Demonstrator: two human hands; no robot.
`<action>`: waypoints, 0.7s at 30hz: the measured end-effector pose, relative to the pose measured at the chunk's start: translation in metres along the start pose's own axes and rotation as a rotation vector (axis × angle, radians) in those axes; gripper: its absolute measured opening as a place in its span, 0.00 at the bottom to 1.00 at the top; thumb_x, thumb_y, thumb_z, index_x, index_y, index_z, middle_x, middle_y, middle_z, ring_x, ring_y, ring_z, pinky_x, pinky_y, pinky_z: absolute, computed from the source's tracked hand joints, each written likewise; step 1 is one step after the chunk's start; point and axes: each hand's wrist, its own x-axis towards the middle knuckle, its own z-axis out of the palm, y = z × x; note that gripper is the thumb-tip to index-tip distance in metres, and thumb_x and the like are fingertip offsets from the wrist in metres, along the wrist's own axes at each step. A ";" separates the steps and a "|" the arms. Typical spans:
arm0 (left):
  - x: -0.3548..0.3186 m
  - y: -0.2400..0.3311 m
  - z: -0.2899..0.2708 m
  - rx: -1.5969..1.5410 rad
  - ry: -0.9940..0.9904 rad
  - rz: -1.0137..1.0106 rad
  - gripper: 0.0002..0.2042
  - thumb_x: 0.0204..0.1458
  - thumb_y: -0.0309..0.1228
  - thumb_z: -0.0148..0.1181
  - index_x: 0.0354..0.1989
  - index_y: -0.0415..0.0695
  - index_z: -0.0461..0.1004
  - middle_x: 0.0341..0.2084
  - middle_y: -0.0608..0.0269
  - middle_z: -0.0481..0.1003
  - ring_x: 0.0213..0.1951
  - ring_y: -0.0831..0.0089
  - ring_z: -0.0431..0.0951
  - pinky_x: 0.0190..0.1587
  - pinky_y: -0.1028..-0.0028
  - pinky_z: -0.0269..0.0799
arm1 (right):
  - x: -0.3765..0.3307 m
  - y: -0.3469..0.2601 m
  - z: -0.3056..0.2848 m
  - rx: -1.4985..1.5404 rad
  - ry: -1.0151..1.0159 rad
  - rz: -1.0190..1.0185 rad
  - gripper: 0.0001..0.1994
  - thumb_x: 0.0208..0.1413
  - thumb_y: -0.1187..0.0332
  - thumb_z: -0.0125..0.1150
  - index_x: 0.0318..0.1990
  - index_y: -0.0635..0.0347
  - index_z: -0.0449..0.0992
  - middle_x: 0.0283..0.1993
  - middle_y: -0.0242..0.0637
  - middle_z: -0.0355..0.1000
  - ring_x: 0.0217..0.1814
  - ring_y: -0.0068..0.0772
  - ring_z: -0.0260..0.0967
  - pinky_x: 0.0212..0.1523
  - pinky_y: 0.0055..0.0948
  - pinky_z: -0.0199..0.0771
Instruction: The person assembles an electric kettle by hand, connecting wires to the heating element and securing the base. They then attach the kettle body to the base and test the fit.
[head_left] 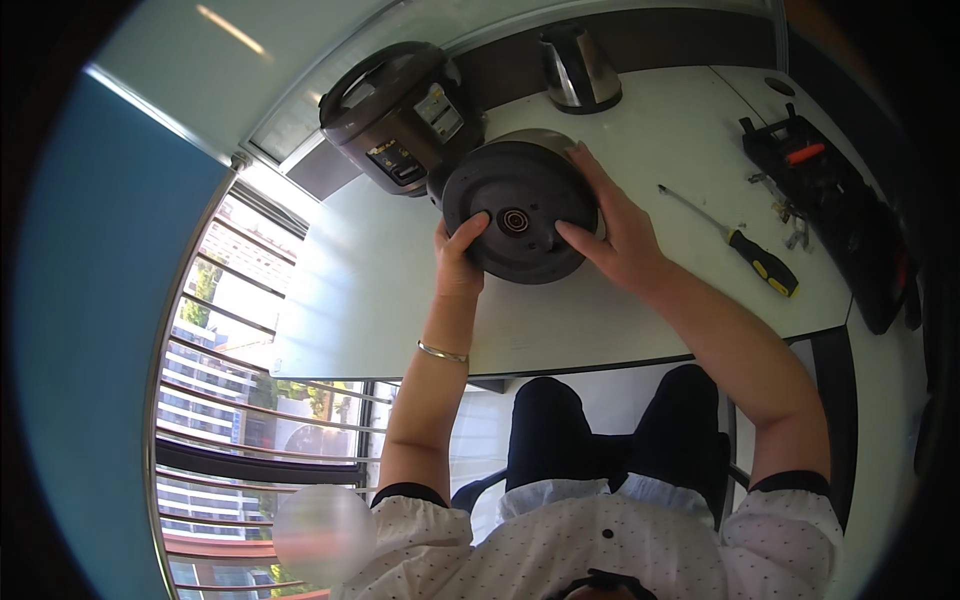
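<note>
I hold an electric kettle (520,205) tipped on its side over the white table (380,290), its round dark underside with a central connector facing me. My left hand (458,255) grips the lower left rim, thumb laid across the base. My right hand (615,225) clasps the right side, fingers over the top edge and thumb on the base. A thin bracelet circles my left wrist.
A dark rice cooker (400,115) stands behind the kettle, and a shiny steel kettle (580,68) sits at the back. A screwdriver (735,243) with a black and yellow handle lies to the right, beside a black tool case (830,215). A window with railings is at left.
</note>
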 end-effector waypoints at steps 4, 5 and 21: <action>-0.003 -0.002 0.004 -0.009 0.022 0.011 0.29 0.39 0.28 0.67 0.52 0.30 0.66 0.44 0.51 0.73 0.46 0.63 0.74 0.53 0.70 0.68 | 0.006 -0.007 -0.003 0.151 -0.049 0.160 0.36 0.52 0.58 0.62 0.66 0.58 0.54 0.63 0.51 0.60 0.62 0.47 0.64 0.60 0.34 0.63; -0.004 -0.003 0.006 -0.010 0.027 0.014 0.29 0.39 0.28 0.68 0.51 0.30 0.66 0.44 0.51 0.73 0.47 0.63 0.74 0.53 0.70 0.68 | 0.006 -0.007 -0.004 0.172 -0.049 0.167 0.35 0.53 0.58 0.61 0.66 0.58 0.54 0.63 0.51 0.61 0.62 0.46 0.64 0.60 0.34 0.63; -0.013 0.000 0.021 -0.004 0.083 0.012 0.30 0.37 0.28 0.71 0.52 0.33 0.68 0.42 0.54 0.74 0.46 0.66 0.74 0.51 0.71 0.69 | 0.008 -0.007 -0.002 0.272 0.005 0.267 0.32 0.56 0.62 0.58 0.65 0.63 0.55 0.60 0.50 0.63 0.61 0.39 0.63 0.62 0.31 0.59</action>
